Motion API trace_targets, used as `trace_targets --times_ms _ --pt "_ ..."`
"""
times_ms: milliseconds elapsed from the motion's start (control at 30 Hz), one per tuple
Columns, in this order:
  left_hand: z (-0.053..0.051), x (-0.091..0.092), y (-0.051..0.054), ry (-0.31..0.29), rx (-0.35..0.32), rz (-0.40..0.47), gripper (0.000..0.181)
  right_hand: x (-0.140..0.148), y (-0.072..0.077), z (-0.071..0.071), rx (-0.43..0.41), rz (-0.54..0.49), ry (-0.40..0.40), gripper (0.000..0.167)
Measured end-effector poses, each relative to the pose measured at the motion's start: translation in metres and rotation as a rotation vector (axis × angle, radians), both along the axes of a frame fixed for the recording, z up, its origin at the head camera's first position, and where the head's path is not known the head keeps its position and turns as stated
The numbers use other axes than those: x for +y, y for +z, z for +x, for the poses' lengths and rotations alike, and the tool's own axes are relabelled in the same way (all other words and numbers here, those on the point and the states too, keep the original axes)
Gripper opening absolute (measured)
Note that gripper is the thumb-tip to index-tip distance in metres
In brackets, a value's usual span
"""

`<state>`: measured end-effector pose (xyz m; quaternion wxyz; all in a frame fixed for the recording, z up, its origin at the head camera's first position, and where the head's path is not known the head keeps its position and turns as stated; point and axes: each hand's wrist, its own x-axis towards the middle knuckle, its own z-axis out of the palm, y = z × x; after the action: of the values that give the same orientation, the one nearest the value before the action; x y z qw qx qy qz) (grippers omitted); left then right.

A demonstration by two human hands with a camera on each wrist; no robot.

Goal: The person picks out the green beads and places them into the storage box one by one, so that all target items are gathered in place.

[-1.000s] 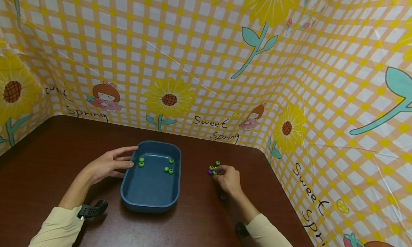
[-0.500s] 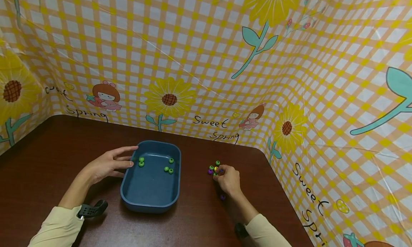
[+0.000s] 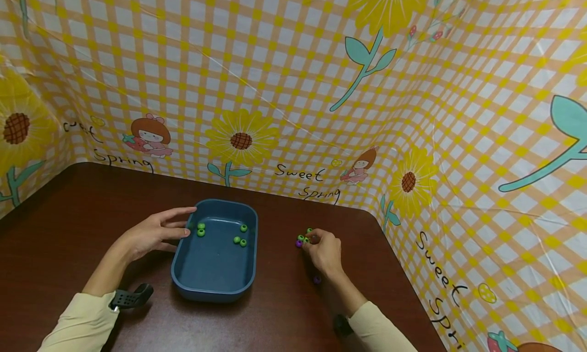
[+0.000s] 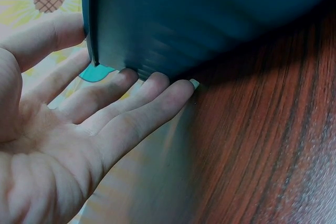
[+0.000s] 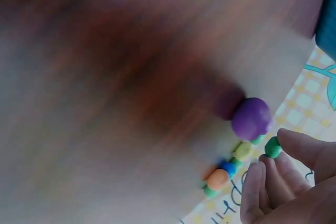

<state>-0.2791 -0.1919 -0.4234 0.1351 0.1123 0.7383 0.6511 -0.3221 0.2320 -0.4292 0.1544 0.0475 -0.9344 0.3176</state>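
Note:
Five fingers of my left hand (image 3: 153, 235) lie fairly straight along the left side of a blue rectangular box (image 3: 215, 270); in the left wrist view fingertips touch its wall (image 4: 157, 35). Several green beads (image 3: 243, 243) lie inside the box. To its right, my right hand (image 3: 326, 252) pinches a green bead (image 5: 272, 147) between thumb and fingertips. Around those fingertips is a cluster with a purple bead (image 3: 299, 244) and more green ones (image 3: 300, 238), partly hidden by the hand.
Nearer the front lies a separate purple bead (image 3: 317, 279). The right wrist view also shows a yellow bead (image 5: 242, 151), a blue bead (image 5: 228, 169) and an orange bead (image 5: 217, 179). A patterned cloth (image 3: 275, 87) rises behind the dark wooden table (image 3: 284, 311).
The right fingertips have closed on a green bead in the cluster and moved slightly away from the body with it. The left hand and box stay in place.

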Motion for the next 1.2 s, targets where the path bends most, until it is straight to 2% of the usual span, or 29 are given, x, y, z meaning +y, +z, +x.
trace_targets --times_ms 400,767,1000,1200 --pt "-0.001 0.001 -0.001 0.004 -0.001 0.004 0.074 -0.024 0.017 0.000 -0.003 -0.076 0.061 0.015" --pt "-0.002 0.001 -0.002 0.003 -0.005 0.001 0.073 -0.057 0.031 -0.001 0.037 -0.082 0.110 0.012" --pt "-0.002 0.001 -0.002 0.009 -0.004 -0.003 0.072 -0.076 0.040 0.000 0.071 -0.081 0.171 0.012" --pt "-0.003 0.000 -0.002 0.005 0.000 -0.004 0.072 -0.093 0.045 0.000 0.044 -0.084 0.195 0.011"
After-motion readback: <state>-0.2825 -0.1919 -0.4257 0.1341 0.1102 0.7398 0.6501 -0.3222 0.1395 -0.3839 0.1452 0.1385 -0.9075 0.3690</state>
